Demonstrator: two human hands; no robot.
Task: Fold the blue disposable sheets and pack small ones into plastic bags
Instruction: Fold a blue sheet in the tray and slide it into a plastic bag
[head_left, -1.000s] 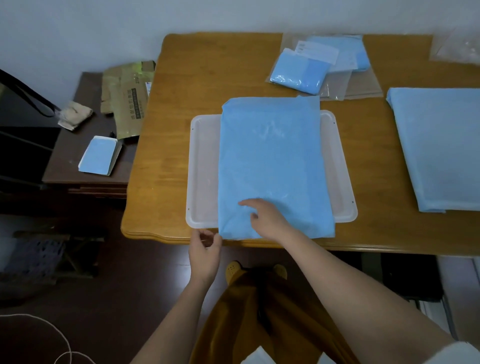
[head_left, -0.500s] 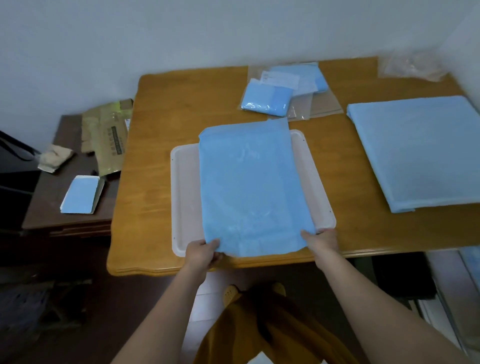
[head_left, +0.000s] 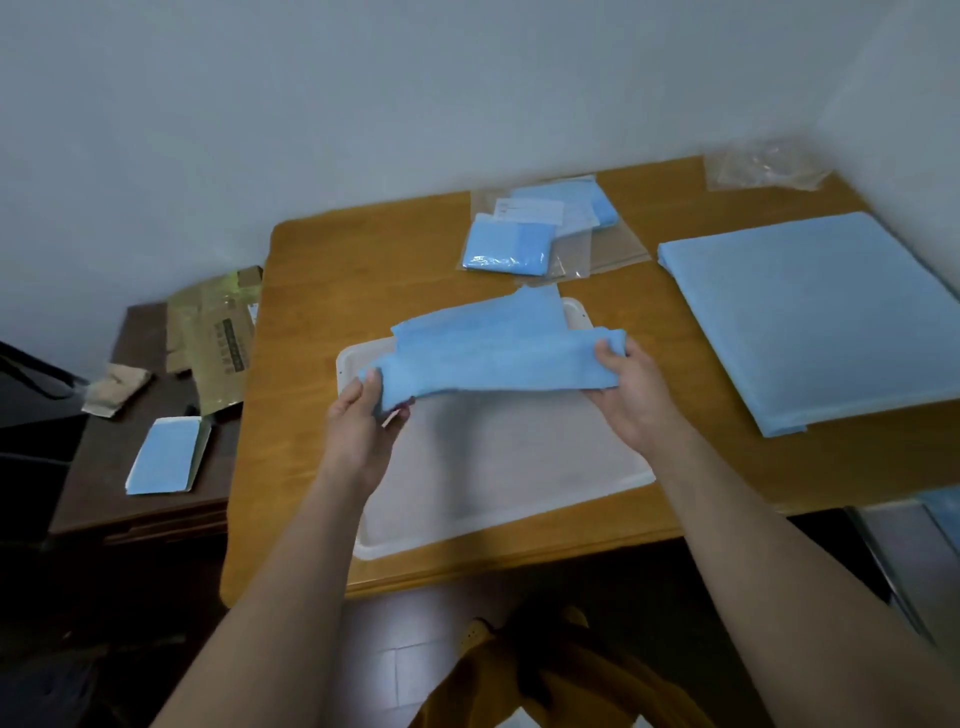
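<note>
A blue disposable sheet (head_left: 488, 348) is lifted at its near edge and folded back over itself above the white tray (head_left: 498, 467). My left hand (head_left: 363, 410) pinches its left corner and my right hand (head_left: 628, 395) grips its right corner. The far part of the sheet still lies on the tray's back edge. Packed small blue sheets in clear plastic bags (head_left: 511, 244) lie behind the tray. A large stack of blue sheets (head_left: 810, 312) sits on the right of the wooden table (head_left: 311, 322).
Crumpled clear plastic (head_left: 769, 166) lies at the table's far right corner. A dark side table (head_left: 130, 467) on the left holds a small blue packet (head_left: 166, 457), a green-brown paper bag (head_left: 218, 332) and a beige wad (head_left: 117, 387). The wall runs behind.
Both hands took hold of the sheet's near corners and lifted them up and away from me, folding the sheet over; the near part of the tray is now uncovered.
</note>
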